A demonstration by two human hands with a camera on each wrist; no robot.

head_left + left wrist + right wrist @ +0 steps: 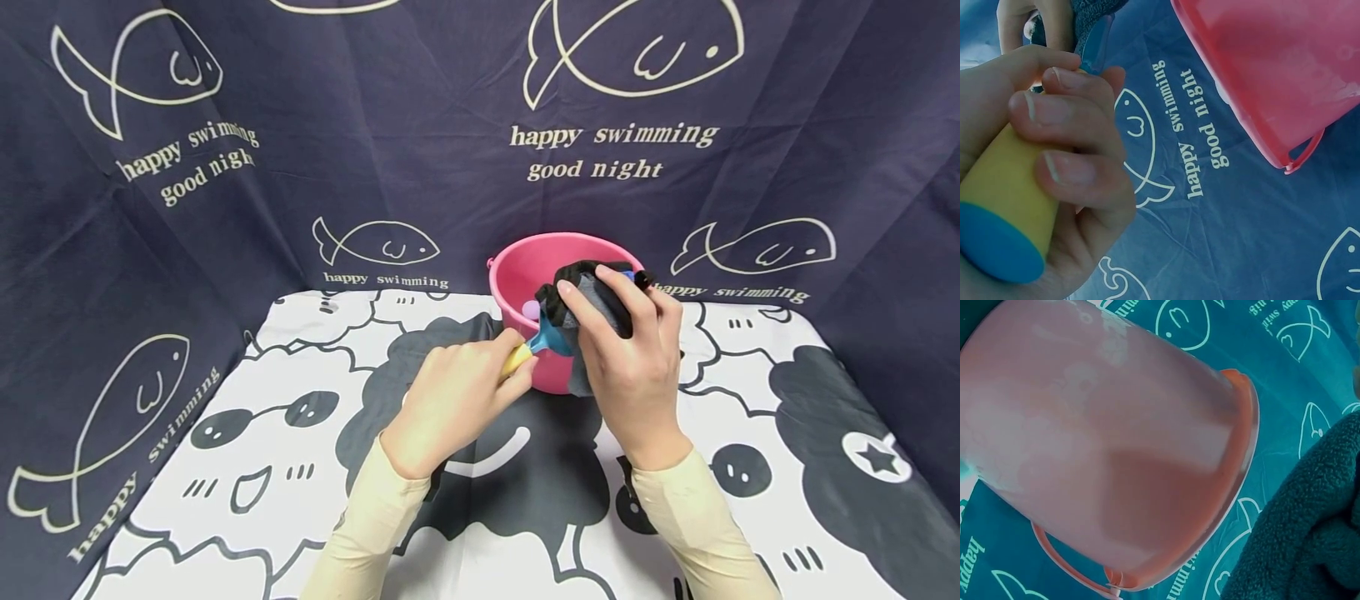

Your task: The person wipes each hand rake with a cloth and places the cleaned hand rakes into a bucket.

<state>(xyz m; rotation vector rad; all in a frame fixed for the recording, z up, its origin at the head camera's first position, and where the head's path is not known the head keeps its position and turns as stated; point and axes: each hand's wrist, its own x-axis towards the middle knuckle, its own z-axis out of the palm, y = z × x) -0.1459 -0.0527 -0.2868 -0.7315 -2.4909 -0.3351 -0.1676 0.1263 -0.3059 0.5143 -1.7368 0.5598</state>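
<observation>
My left hand (457, 400) grips the yellow handle (1004, 187) of a tool whose flared, translucent blue head (551, 336) points up and right. The handle's butt is blue. My right hand (630, 367) holds a bunched dark grey and black fluffy cloth (596, 300) against that head, so part of the head is hidden. Both hands are in front of the pink bucket (525, 262), with the cloth overlapping its near rim in the head view. Cloth loops also show in the right wrist view as a thick fluffy fabric (1310, 531).
A pale purple ball (532, 310) shows inside the bucket, at its left. The bucket's handle (1066, 562) hangs down at its side. A white and grey sheep-print cloth (300, 467) covers the table, and a navy fish-print curtain (450, 108) rises behind.
</observation>
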